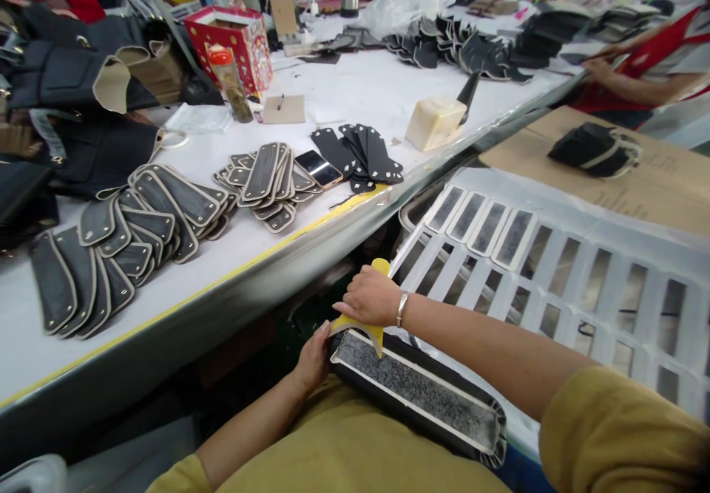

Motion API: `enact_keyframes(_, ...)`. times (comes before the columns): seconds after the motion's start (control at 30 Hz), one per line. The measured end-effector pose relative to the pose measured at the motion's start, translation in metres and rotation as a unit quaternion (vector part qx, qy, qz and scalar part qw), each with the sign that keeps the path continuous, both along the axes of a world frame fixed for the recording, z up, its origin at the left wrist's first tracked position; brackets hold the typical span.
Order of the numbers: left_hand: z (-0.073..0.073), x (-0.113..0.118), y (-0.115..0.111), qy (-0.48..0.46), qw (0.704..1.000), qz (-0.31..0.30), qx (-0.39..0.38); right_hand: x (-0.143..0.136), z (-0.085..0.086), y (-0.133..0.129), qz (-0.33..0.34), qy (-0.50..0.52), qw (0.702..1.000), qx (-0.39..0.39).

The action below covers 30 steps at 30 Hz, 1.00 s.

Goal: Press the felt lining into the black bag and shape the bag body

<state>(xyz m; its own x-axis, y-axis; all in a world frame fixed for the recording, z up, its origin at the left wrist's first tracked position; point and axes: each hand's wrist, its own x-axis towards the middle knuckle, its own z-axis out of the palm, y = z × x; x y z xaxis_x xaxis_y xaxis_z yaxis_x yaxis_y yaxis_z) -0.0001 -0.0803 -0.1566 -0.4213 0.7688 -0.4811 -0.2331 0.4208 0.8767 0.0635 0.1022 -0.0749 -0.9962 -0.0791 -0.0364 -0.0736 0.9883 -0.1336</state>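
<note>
A long black bag piece [430, 425] lies across my lap, its white-edged, speckled grey panel [413, 386] facing up. My right hand [373, 297] is closed round a bent yellow strip [363, 330], one end of which rises above the fist. The strip's lower end curves down onto the panel's near-left part. At the left end of the bag piece, my left hand [315, 356] grips its edge with the thumb up against the yellow strip; most of its fingers are hidden.
On the white table [355, 97] lie stacked dark pale-edged panels [155, 219], a phone [319, 168] and a cream block [435, 122]. To my right, a slotted white rack [510, 293] carries several grey panels. Another person's arm [626, 83] shows at upper right.
</note>
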Motion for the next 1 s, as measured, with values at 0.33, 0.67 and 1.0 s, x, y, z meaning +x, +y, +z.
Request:
enact_keyframes(0.33,0.025,-0.019,0.013,0.056,0.988,-0.13,0.062,0.017,-0.004,-0.012,-0.117,-0.069,0.99,-0.032)
enact_keyframes(0.67,0.037,-0.028,0.037,-0.138,0.964,-0.198,0.114,0.104,0.028,-0.007,-0.307,-0.144,0.94,0.046)
enact_keyframes(1.0,0.049,-0.025,0.035,-0.079,0.969,-0.195,0.132,0.204,0.085,-0.047,-0.343,-0.137,0.905,-0.21)
